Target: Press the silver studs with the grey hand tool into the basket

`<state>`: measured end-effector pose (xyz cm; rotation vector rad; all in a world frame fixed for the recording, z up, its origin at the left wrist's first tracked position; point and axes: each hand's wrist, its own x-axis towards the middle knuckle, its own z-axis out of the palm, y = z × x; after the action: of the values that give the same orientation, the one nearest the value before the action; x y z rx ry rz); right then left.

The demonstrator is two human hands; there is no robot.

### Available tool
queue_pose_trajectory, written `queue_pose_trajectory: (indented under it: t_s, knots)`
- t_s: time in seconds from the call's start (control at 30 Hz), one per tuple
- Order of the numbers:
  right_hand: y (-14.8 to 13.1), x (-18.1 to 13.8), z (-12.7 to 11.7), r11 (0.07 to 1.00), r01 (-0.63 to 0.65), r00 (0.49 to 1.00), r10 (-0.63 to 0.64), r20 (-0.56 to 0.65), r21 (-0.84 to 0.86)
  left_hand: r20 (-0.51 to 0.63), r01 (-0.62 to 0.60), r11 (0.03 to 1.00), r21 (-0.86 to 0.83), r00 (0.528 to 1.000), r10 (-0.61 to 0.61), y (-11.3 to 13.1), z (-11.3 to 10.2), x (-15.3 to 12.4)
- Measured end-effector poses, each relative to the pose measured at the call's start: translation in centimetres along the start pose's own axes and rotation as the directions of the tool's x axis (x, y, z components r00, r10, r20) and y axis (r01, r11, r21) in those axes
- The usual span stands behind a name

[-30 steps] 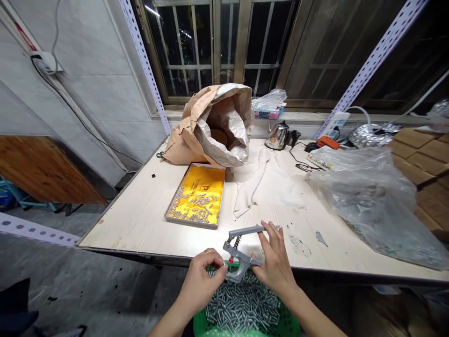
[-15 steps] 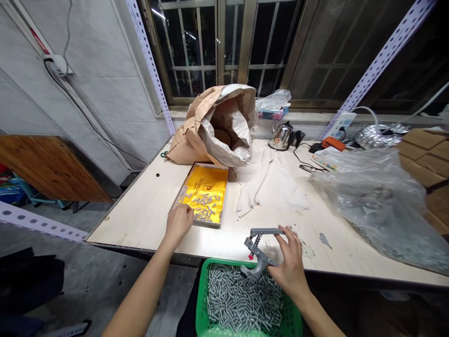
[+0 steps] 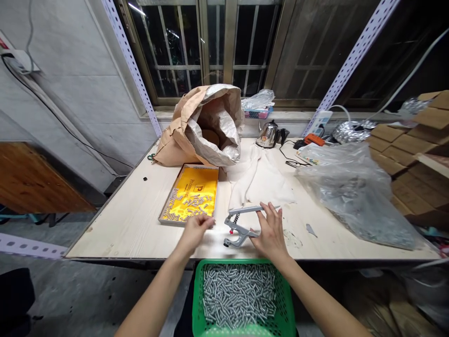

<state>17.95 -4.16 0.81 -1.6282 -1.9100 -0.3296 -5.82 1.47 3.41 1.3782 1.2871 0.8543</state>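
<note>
My right hand (image 3: 271, 231) grips the handles of grey snap-fastener pliers (image 3: 241, 231), with a spring and a small red piece near their jaws. The pliers are held above the table's front edge, jaws facing left. Just left of the jaws, my left hand (image 3: 195, 231) is closed in a pinch; what its fingertips hold is too small to make out. Behind the left hand lies a shallow tray (image 3: 174, 223) lined with yellow printed cloth (image 3: 203, 180), on which small metal pieces (image 3: 194, 202) are scattered. Below both hands stands a green basket (image 3: 198, 285) full of silvery metal pieces (image 3: 238, 295).
A large open paper sack (image 3: 175, 145) stands behind the tray. White cloth (image 3: 266, 182) lies right of it, with a metal kettle (image 3: 267, 135) at the back. A clear plastic bag (image 3: 351, 196) and cardboard boxes (image 3: 410, 164) occupy the right side.
My left hand has moved right, from the tray's front left corner towards the pliers. The pliers, in my right hand, have risen from over the basket to over the table. The view has shifted right.
</note>
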Motion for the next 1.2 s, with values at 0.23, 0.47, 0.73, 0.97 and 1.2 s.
queue_pose_trajectory:
  t_s: [0.23, 0.47, 0.73, 0.97, 1.2]
  knots:
    - [-0.4, 1.1, 0.4, 1.000, 0.018, 0.999, -0.017, 0.038, -0.011, 0.019, 0.104, 0.946, -0.306, 0.995, -0.103, -1.1, 4.6, -2.2]
    - [-0.1, 0.9, 0.4, 1.000, 0.016, 0.997, -0.016, 0.078, -0.002, 0.047, 0.033, 0.992, -0.121, 0.999, -0.027, -1.7, 4.5, -1.8]
    - [-0.3, 0.8, 0.4, 1.000, 0.001, 0.995, -0.001, 0.101, -0.001, 0.102, -0.074, 0.983, 0.169, 0.993, 0.057, -1.2, 4.2, -1.9]
    - [-0.6, 0.3, 0.6, 1.000, 0.013, 0.993, -0.012, 0.116, -0.005, 0.226, -0.078, 0.961, 0.265, 0.974, 0.016, -0.3, 3.5, -2.0]
    - [-0.8, -0.3, 0.8, 1.000, -0.022, 0.988, 0.019, 0.155, 0.020, 0.329, 0.034, 0.985, 0.169, 0.940, -0.089, -0.6, 3.6, -1.2]
